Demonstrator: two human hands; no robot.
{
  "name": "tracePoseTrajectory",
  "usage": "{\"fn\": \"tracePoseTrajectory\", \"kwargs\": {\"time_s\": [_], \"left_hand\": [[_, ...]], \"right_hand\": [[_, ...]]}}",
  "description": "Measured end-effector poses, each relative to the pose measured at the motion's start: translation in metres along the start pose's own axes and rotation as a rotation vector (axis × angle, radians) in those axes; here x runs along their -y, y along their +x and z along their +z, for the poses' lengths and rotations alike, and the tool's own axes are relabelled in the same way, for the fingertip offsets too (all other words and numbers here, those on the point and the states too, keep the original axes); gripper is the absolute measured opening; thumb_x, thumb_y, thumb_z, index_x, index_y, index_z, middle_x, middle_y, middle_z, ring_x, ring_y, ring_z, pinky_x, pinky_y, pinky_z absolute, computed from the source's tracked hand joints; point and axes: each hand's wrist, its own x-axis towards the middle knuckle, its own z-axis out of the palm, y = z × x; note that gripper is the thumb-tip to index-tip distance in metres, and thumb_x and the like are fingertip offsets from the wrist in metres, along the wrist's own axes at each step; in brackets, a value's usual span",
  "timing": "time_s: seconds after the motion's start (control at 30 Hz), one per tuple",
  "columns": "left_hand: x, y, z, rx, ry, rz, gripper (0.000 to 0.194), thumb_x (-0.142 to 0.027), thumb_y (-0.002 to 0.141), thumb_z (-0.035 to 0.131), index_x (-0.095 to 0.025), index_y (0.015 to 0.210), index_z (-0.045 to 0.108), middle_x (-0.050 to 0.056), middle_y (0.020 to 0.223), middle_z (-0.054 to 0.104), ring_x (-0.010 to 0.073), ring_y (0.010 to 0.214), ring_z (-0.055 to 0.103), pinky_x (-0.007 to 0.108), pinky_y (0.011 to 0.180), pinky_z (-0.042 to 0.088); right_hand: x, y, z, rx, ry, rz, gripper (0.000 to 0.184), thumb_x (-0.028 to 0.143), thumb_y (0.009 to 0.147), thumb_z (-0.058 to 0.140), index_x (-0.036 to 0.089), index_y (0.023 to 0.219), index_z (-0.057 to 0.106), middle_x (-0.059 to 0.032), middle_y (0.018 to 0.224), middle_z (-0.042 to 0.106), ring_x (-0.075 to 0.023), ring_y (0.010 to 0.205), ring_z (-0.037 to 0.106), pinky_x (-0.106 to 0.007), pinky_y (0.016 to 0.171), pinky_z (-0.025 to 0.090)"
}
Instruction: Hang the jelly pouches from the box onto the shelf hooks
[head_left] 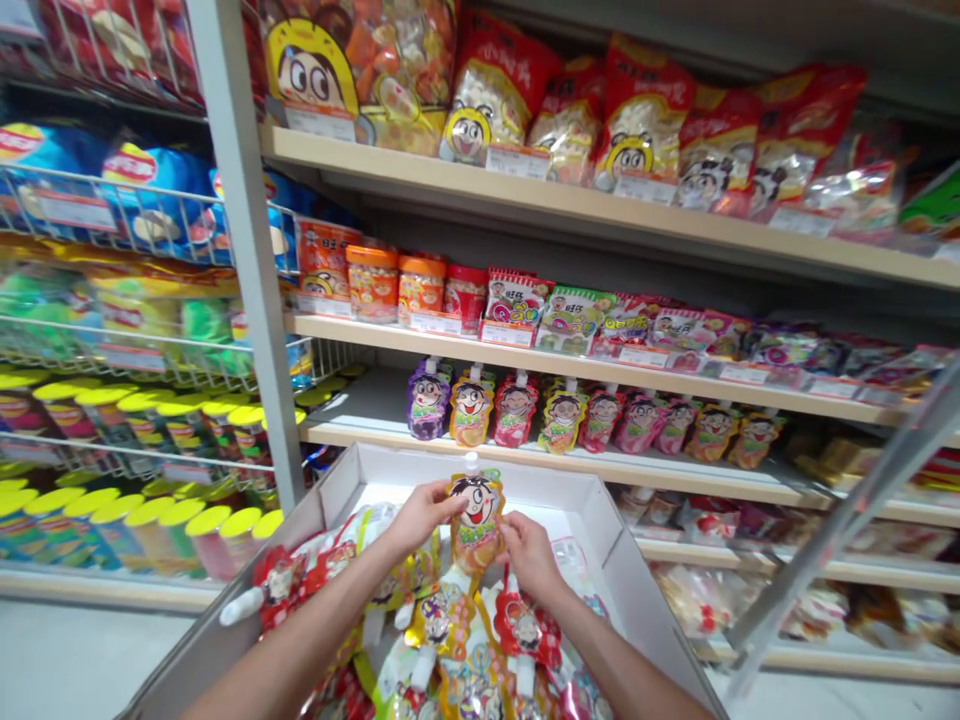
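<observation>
An orange jelly drink pouch point(478, 515) with a white cap and a cartoon face is held upright between my two hands, over the box. My left hand point(426, 512) pinches its upper left edge. On its right edge are the closed fingers of my right hand point(531, 550). Below lies an open white box point(562, 487) filled with loose pouches in red, yellow and other colours, such as a red pouch point(525, 625) under my right wrist. Ahead, a row of similar capped pouches stands on a shelf, with a purple pouch point(429, 400) at its left end.
Above the pouch row, a shelf point(420, 338) carries candy jars point(373, 283) and small candy bags point(576, 320). Large red snack bags point(649, 110) sit higher up. A grey post point(251, 240) divides off wire racks with yellow-lidded cans point(214, 540). A slanted metal bar point(847, 530) stands at right.
</observation>
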Motion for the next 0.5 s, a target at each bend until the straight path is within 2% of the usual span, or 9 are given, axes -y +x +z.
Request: {"fn": "tracePoseTrajectory", "kwargs": {"time_s": [0.13, 0.27, 0.37, 0.5], "left_hand": [[0.005, -0.003, -0.009, 0.03, 0.079, -0.021, 0.029, -0.033, 0.063, 0.054, -0.008, 0.077, 0.058, 0.003, 0.067, 0.061, 0.0108, 0.059, 0.051, 0.022, 0.058, 0.039], [-0.005, 0.004, -0.017, 0.006, 0.158, 0.049, 0.029, -0.032, 0.063, 0.053, -0.01, 0.083, 0.058, 0.003, 0.077, 0.062, 0.0126, 0.066, 0.052, 0.023, 0.061, 0.04], [-0.008, 0.012, -0.023, -0.115, 0.335, 0.091, 0.031, -0.031, 0.063, 0.053, -0.012, 0.086, 0.058, 0.004, 0.079, 0.062, 0.0135, 0.068, 0.053, 0.022, 0.061, 0.04], [-0.007, 0.03, -0.024, -0.272, 0.51, -0.019, 0.032, -0.03, 0.065, 0.048, -0.013, 0.091, 0.056, 0.004, 0.069, 0.061, 0.0121, 0.053, 0.053, 0.021, 0.048, 0.04]], "right_hand": [[0.002, 0.002, 0.005, -0.016, 0.014, 0.01, 0.018, 0.03, 0.07, 0.039, 0.016, 0.067, 0.05, -0.0009, 0.065, 0.054, -0.0131, 0.057, 0.053, -0.022, 0.044, 0.044], [0.015, 0.015, 0.014, -0.06, 0.118, 0.019, 0.018, 0.032, 0.069, 0.039, 0.016, 0.064, 0.047, 0.0001, 0.061, 0.053, -0.0139, 0.056, 0.054, -0.024, 0.045, 0.046], [0.028, 0.035, 0.018, -0.131, 0.144, -0.008, 0.018, 0.032, 0.067, 0.04, 0.017, 0.061, 0.044, 0.0008, 0.059, 0.051, -0.0136, 0.054, 0.053, -0.025, 0.044, 0.046], [0.04, 0.067, 0.022, -0.187, 0.098, -0.037, 0.016, 0.029, 0.067, 0.038, 0.017, 0.061, 0.045, 0.001, 0.059, 0.051, -0.0125, 0.052, 0.053, -0.023, 0.043, 0.045]]}}
